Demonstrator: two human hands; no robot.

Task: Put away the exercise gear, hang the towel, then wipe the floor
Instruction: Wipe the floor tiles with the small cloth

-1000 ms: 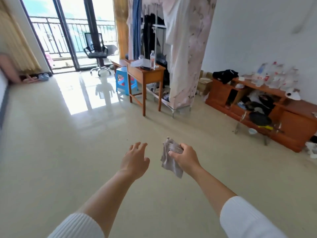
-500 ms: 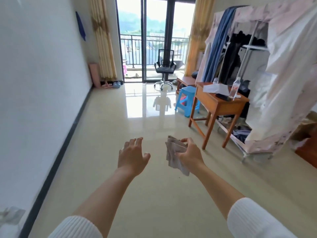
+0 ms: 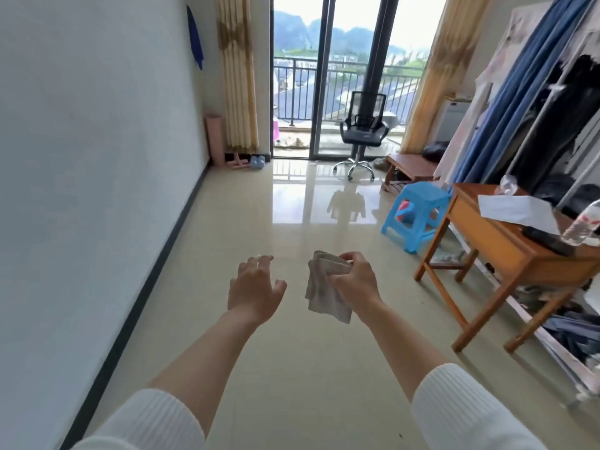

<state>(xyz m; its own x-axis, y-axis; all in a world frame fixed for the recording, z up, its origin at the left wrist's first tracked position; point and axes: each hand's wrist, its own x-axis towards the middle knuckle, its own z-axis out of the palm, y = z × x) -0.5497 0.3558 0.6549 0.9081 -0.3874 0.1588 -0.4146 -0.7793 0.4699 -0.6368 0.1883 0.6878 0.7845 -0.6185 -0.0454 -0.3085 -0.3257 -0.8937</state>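
Cloth [image 3: 324, 295] x1, R hand [image 3: 356, 280]

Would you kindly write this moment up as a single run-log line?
step: wipe floor, not begun | right hand: grips grey cloth above floor | left hand: holds nothing | pink rolled mat: upright by curtain

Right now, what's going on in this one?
A person faces down a tiled room with both arms stretched forward. The right hand grips a small grey cloth, held in the air above the floor. The left hand is open beside it and holds nothing. At the far end, a rolled pink mat stands upright by the curtain, with small blue objects on the floor next to it. Wiping has not yet begun.
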